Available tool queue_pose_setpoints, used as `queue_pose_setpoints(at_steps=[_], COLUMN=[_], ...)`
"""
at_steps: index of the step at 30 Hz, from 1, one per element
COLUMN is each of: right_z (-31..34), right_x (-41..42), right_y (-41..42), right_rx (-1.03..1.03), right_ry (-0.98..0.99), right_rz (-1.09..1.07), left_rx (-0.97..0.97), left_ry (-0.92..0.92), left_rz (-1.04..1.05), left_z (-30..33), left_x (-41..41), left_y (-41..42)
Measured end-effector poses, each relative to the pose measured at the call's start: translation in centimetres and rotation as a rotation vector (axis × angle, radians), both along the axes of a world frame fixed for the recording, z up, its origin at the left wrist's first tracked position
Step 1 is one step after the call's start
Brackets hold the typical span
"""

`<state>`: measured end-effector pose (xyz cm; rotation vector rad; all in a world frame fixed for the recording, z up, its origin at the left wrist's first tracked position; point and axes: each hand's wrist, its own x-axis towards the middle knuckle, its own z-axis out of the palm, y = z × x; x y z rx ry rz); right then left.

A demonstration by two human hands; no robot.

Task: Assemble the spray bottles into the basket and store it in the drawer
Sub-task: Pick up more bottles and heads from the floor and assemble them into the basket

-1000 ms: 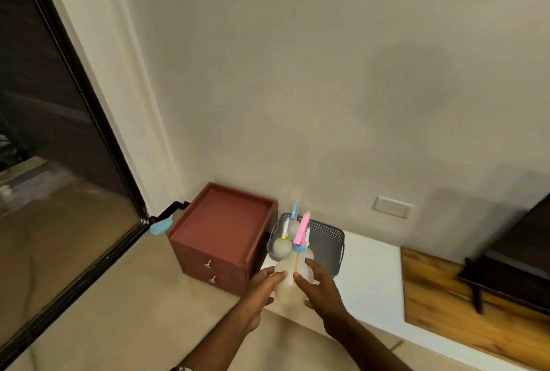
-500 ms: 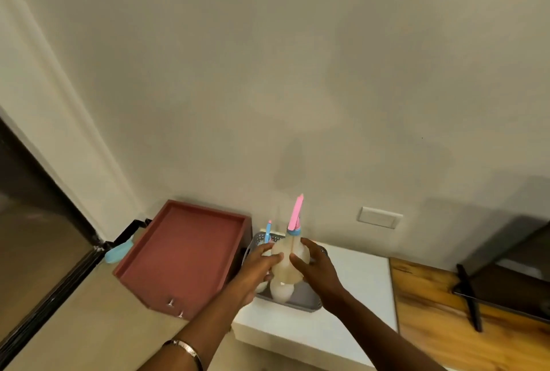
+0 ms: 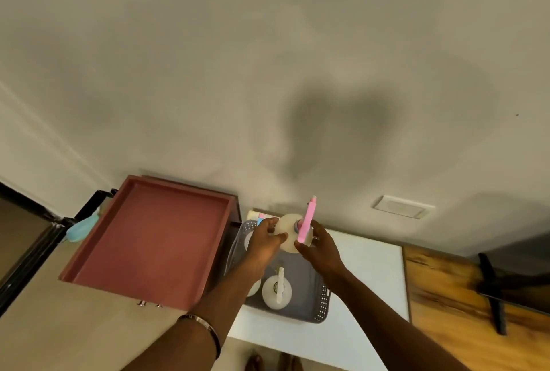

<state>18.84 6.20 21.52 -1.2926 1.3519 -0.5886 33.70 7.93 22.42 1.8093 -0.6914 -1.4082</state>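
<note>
Both hands hold a translucent spray bottle with a pink nozzle over the far end of the grey perforated basket. My left hand grips its left side and my right hand its right side. Inside the basket stands a bottle with a white nozzle; another bottle is partly hidden by my left arm. A blue nozzle tip shows behind my left hand. The basket rests on a white low table.
A red-brown drawer cabinet with small knobs stands left of the table, touching the wall. A light blue object lies behind it by a dark door frame. A wooden surface with a black stand is at the right.
I have stepped closer and the camera now looks down from above. The pink-nozzle bottle has moved over the basket's far end, still in both hands.
</note>
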Motion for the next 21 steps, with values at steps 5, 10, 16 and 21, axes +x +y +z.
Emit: queue_pose_setpoints(at_steps=[5, 10, 16, 21], right_z=[-5.9, -12.2, -16.9, -19.3], right_x=[0.3, 0.0, 0.2, 0.9], right_y=[-2.3, -3.3, -3.5, -3.8], right_rx=[0.034, 0.131, 0.243, 0.316], right_ry=[0.022, -0.024, -0.074, -0.007], right_rz=[-0.043, -0.066, -0.117, -0.077], left_rx=[0.115, 0.280, 0.372, 0.531], left_ry=[-0.056, -0.097, -0.017, 0.036], left_rz=[-0.023, -0.016, -0.046, 0.107], left_z=[-7.0, -13.7, -18.8, -20.6], left_x=[-0.7, -1.8, -2.2, -2.4], left_y=[-3.4, -5.3, -5.7, -6.6])
